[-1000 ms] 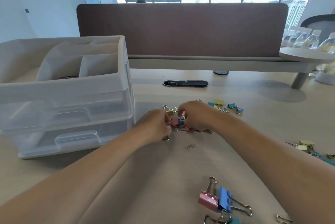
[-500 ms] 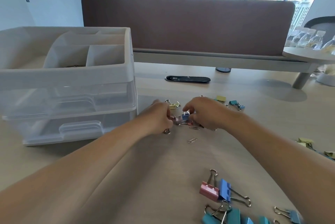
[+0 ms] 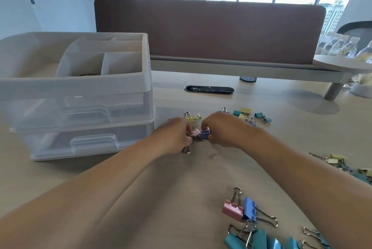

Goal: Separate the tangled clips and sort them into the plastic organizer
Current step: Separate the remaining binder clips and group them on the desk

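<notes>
My left hand (image 3: 174, 138) pinches a small pink binder clip (image 3: 195, 133). Right beside it my right hand (image 3: 222, 130) pinches a blue binder clip (image 3: 205, 134) that touches the pink one. Both hands hover just above the desk, right of the plastic organizer (image 3: 76, 95), a translucent box with two drawers and open compartments on top. A yellow clip (image 3: 192, 117) lies just behind my hands. A silver paper clip (image 3: 214, 156) lies in front of them. A wire handle (image 3: 186, 149) sticks out under my left hand.
Joined pink and blue clips (image 3: 241, 209) and teal clips (image 3: 259, 238) lie near the front edge. More clips (image 3: 248, 114) sit behind my right hand, others (image 3: 338, 161) at the right. A black cable slot (image 3: 209, 89) and a brown divider panel (image 3: 209, 29) stand farther back.
The view has shifted slightly. My hands have stayed together over the pink and blue clips, working at them in nearly the same spot.
</notes>
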Action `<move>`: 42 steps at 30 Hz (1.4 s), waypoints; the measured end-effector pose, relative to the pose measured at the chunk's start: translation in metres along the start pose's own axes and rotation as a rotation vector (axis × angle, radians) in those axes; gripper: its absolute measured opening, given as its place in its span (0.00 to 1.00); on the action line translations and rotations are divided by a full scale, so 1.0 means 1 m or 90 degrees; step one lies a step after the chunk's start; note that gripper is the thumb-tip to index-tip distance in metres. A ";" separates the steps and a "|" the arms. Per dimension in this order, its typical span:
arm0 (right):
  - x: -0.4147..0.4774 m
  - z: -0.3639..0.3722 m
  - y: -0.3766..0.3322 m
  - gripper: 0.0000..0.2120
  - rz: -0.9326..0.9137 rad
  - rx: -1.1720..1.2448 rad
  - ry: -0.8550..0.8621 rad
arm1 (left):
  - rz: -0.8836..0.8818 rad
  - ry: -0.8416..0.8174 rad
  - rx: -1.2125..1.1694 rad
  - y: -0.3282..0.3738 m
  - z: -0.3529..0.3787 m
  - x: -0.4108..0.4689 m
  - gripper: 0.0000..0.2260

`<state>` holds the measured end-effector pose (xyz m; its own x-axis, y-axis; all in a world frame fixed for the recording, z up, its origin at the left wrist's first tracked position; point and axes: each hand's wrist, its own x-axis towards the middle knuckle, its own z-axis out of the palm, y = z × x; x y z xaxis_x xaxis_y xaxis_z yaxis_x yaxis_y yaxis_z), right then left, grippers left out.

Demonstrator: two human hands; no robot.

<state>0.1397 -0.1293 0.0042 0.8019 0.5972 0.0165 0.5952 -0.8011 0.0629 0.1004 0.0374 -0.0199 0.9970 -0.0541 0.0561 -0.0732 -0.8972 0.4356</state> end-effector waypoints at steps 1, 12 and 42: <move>0.000 0.000 -0.001 0.17 -0.001 -0.001 0.001 | -0.002 -0.006 0.003 0.001 -0.001 -0.001 0.07; -0.006 -0.003 -0.002 0.10 0.014 0.050 0.024 | 0.012 0.034 0.000 -0.001 -0.002 -0.006 0.05; -0.172 -0.016 0.049 0.11 0.188 0.134 -0.060 | 0.075 -0.126 -0.164 0.126 0.035 -0.054 0.08</move>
<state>0.0302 -0.2705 0.0201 0.9360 0.3403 -0.0899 0.3267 -0.9350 -0.1379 0.0384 -0.0885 0.0004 0.9653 -0.2574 -0.0450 -0.1674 -0.7413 0.6500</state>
